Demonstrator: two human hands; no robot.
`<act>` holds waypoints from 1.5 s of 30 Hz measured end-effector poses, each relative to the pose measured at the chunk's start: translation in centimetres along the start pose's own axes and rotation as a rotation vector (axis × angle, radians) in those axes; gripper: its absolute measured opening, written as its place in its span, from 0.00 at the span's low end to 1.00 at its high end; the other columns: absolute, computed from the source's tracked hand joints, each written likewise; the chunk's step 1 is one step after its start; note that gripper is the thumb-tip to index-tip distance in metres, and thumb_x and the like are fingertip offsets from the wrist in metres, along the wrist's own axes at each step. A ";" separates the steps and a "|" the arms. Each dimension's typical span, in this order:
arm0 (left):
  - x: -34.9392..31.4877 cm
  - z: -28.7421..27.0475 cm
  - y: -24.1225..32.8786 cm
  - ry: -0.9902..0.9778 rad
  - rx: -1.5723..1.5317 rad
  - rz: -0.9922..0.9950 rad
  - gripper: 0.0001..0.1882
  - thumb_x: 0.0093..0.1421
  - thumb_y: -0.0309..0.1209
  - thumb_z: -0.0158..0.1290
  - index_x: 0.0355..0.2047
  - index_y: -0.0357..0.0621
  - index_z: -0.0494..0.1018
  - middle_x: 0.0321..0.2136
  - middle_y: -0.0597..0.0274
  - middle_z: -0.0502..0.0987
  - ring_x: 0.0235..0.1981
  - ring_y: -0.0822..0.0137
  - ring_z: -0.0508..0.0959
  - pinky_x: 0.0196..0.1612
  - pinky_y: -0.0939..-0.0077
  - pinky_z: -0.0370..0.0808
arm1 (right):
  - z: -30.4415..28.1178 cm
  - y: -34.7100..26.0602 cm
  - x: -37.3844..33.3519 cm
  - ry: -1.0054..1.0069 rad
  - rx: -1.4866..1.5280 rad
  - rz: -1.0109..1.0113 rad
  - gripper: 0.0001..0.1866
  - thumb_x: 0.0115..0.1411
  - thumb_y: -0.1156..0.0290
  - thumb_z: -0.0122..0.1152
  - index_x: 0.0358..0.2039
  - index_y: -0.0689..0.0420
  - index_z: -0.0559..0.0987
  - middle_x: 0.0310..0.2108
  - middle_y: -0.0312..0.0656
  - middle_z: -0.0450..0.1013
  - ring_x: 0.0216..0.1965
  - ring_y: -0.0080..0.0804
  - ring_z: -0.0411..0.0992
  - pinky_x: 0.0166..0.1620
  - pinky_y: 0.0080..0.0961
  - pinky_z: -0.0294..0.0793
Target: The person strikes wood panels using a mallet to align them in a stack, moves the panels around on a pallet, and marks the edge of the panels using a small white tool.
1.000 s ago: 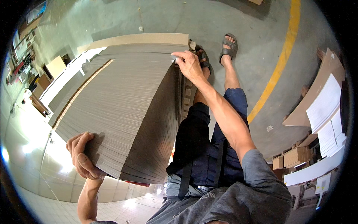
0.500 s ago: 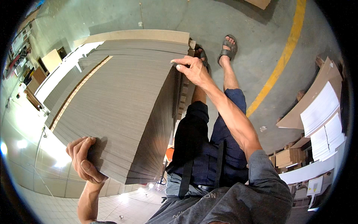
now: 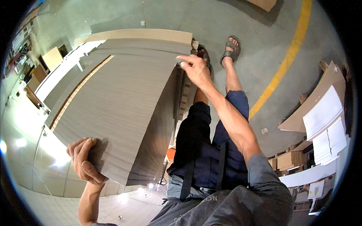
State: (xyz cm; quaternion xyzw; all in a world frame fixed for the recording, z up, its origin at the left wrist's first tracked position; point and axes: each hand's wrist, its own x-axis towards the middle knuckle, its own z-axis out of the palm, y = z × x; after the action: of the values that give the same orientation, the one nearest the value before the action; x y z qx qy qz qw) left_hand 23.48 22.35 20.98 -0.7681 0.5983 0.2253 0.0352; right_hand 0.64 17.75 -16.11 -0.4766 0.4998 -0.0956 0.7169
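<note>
A big block of thin grey sheets (image 3: 117,94), packed tightly, fills the left and middle; their edges show as fine lines. My left hand (image 3: 85,160) is curled over the block's near left edge, fingers bent and thumb pressed to it. At the block's far right corner is my right hand (image 3: 194,67), its index finger extended and its thumb close below, as in a pinch. A small dark bit shows between those fingertips, slightly blurred, and I cannot make out what it is. The block's darker side face (image 3: 154,139) drops away beside my legs.
A pale tan board (image 3: 135,34) lies along the block's far end. A light brown strip (image 3: 81,88) runs along its left part. A yellow line (image 3: 281,67) crosses the floor at right. White sheets (image 3: 324,113) and brown cardboard boxes (image 3: 290,160) stand at far right.
My right hand has shifted slightly to the right at the corner, with its fingertips a little more apart from the sheets. My left hand stays in place.
</note>
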 end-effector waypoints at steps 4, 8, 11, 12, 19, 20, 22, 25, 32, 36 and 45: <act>-0.6 0.3 -0.4 0.012 0.029 -0.003 0.28 0.72 0.42 0.29 0.40 0.38 0.77 0.29 0.54 0.79 0.38 0.56 0.76 0.49 0.59 0.66 | 0.2 -2.4 -1.9 -0.207 0.016 -0.082 0.15 0.60 0.75 0.61 0.48 0.55 0.84 0.27 0.41 0.71 0.30 0.31 0.68 0.36 0.30 0.72; 0.1 0.1 0.1 0.010 0.004 0.009 0.27 0.72 0.40 0.29 0.41 0.37 0.77 0.29 0.55 0.79 0.38 0.56 0.76 0.49 0.59 0.67 | 0.0 -3.6 -1.4 -0.052 -0.105 -0.073 0.15 0.60 0.76 0.61 0.48 0.55 0.84 0.28 0.42 0.72 0.28 0.30 0.68 0.35 0.29 0.73; 0.2 -0.4 -0.5 -0.055 -0.007 0.067 0.27 0.74 0.44 0.31 0.46 0.34 0.74 0.34 0.52 0.80 0.38 0.53 0.76 0.48 0.56 0.69 | 0.8 -3.0 -1.0 -0.049 -0.074 -0.110 0.15 0.61 0.78 0.59 0.48 0.57 0.83 0.25 0.40 0.69 0.26 0.30 0.67 0.35 0.29 0.73; -0.1 -0.3 -0.8 -0.049 0.009 0.077 0.27 0.74 0.44 0.32 0.46 0.34 0.74 0.34 0.52 0.80 0.38 0.53 0.76 0.48 0.56 0.69 | 1.0 -3.5 -1.9 -0.087 -0.079 -0.156 0.15 0.61 0.79 0.58 0.47 0.58 0.83 0.25 0.39 0.68 0.26 0.29 0.66 0.35 0.29 0.73; 0.5 0.1 -0.3 0.057 -0.018 0.065 0.21 0.69 0.33 0.37 0.39 0.31 0.78 0.31 0.50 0.80 0.35 0.56 0.78 0.47 0.62 0.66 | -0.3 -10.4 -8.5 -0.063 0.277 0.120 0.17 0.64 0.73 0.62 0.53 0.60 0.77 0.29 0.29 0.69 0.30 0.16 0.66 0.34 0.17 0.68; 0.5 0.2 -0.5 0.078 -0.023 0.092 0.21 0.69 0.34 0.37 0.39 0.32 0.78 0.30 0.50 0.80 0.35 0.57 0.78 0.47 0.62 0.66 | -1.1 -10.6 -8.4 -0.079 0.284 0.130 0.16 0.65 0.70 0.62 0.52 0.60 0.77 0.30 0.30 0.70 0.31 0.15 0.67 0.35 0.16 0.69; 0.0 0.4 -0.5 0.139 -0.078 0.078 0.21 0.70 0.34 0.37 0.39 0.32 0.78 0.30 0.51 0.80 0.35 0.57 0.78 0.47 0.63 0.66 | -1.1 -13.8 -9.3 -0.040 0.253 0.068 0.11 0.62 0.70 0.63 0.43 0.62 0.80 0.29 0.37 0.76 0.30 0.21 0.73 0.33 0.22 0.73; -0.2 0.4 -0.3 0.165 -0.082 0.092 0.21 0.70 0.34 0.37 0.40 0.31 0.78 0.29 0.52 0.80 0.35 0.59 0.78 0.47 0.65 0.65 | -1.1 -18.3 -11.3 -0.144 0.172 -0.089 0.10 0.61 0.68 0.65 0.33 0.63 0.79 0.27 0.37 0.75 0.29 0.27 0.73 0.34 0.25 0.74; -0.1 0.3 -0.2 0.208 -0.095 0.110 0.19 0.67 0.32 0.40 0.39 0.32 0.78 0.28 0.55 0.80 0.35 0.60 0.78 0.47 0.67 0.65 | 1.1 -25.4 -15.4 -0.153 0.235 -0.499 0.05 0.59 0.73 0.67 0.32 0.60 0.80 0.21 0.37 0.69 0.19 0.25 0.66 0.22 0.24 0.65; -0.1 0.3 -0.2 0.215 -0.084 0.113 0.18 0.67 0.31 0.40 0.39 0.33 0.79 0.27 0.56 0.80 0.34 0.61 0.78 0.47 0.68 0.65 | 2.4 -26.4 -16.0 -0.183 0.227 -0.570 0.06 0.62 0.71 0.63 0.30 0.58 0.76 0.22 0.36 0.70 0.21 0.23 0.70 0.21 0.22 0.74; -0.2 0.4 -0.5 0.231 -0.102 0.140 0.17 0.67 0.30 0.40 0.38 0.33 0.79 0.28 0.56 0.80 0.34 0.62 0.78 0.46 0.68 0.65 | 2.9 -19.4 -12.2 0.031 0.011 -0.280 0.15 0.68 0.61 0.56 0.28 0.57 0.76 0.22 0.39 0.72 0.22 0.27 0.72 0.23 0.24 0.75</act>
State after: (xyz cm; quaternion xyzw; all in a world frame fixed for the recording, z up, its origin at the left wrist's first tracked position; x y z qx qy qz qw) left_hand 23.73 22.81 20.60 -0.7460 0.6384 0.1675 -0.0889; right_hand 3.70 16.72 6.81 -0.5362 0.4390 -0.2046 0.6913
